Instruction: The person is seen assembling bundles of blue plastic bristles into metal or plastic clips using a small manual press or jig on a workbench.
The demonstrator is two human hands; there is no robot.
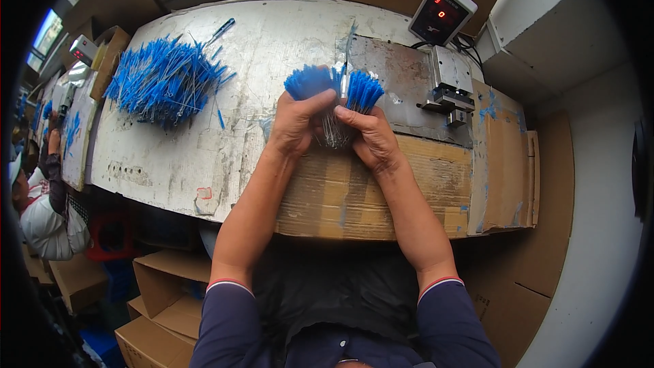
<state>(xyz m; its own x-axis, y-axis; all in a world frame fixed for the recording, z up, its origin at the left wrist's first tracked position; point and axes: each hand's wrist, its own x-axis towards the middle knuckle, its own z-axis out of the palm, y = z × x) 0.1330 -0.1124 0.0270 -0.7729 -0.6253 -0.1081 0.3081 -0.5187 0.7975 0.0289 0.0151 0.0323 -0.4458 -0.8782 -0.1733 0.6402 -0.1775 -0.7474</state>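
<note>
your left hand (294, 123) and right hand (368, 138) are both clamped on one bundle of blue-tipped wire brushes (335, 99), held above the front middle of the bench, over the cardboard sheet (354, 194) that wraps its near edge. each hand grips the bare wire stems low down, thumbs across the top; the blue bristle heads fan out beyond your fingers in two clumps.

judgement on handling: the bundle looks light. the thin wire stems would bend if squeezed hard and could slip sideways out of a loose grip. the bristles are soft and crushable. hold belongs on the stems, near the middle of their length, not on the heads.

the bench (204, 143) is scuffed, whitish metal with blue marks. just beyond your hands lies a rusty steel plate (402, 88) carrying a small metal fixture (449, 85) toward the right edge. a loose heap of brushes (163, 82) sits at the far left corner, well apart from you. a digital counter box (441, 12) with red digits stands at the far right corner.

cardboard boxes (160, 293) sit on the floor at your lower left. another person (44, 211) works at the neighbouring station on the left.
</note>
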